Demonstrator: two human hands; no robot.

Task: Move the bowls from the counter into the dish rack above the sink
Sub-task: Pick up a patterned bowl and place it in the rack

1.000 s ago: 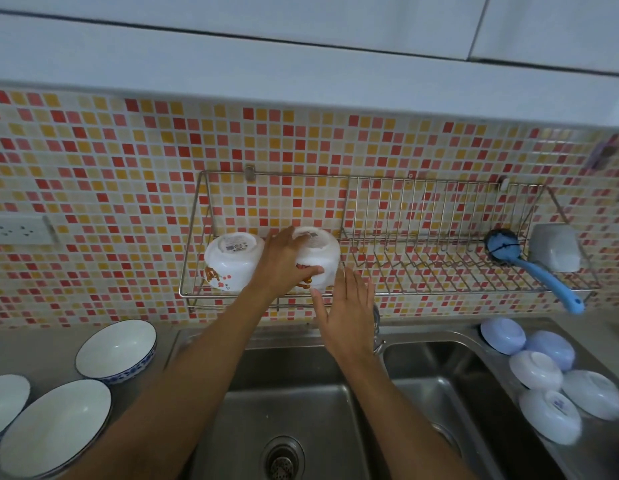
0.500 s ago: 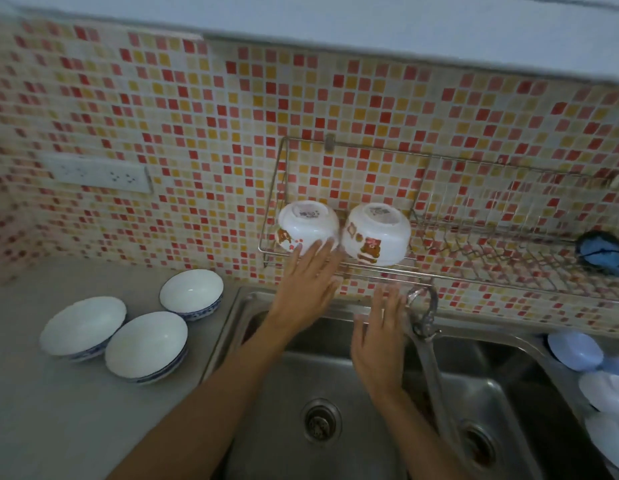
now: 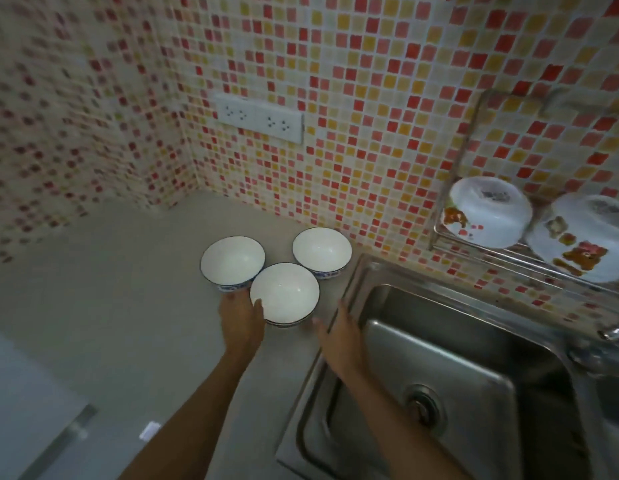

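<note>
Gripping nearest bowl (image 3: 284, 292), left hand (image 3: 241, 318) hides its rim; right hand (image 3: 339, 336) open. 2 glossy bowls blurred in wire rack (image 3: 453, 188), cut off.

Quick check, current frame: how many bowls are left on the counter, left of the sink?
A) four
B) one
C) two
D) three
D: three white bowls with blue rims sit upright in a cluster on the counter: the back left bowl, the back right bowl and the front bowl, with the left hand at the front bowl's edge.
</note>
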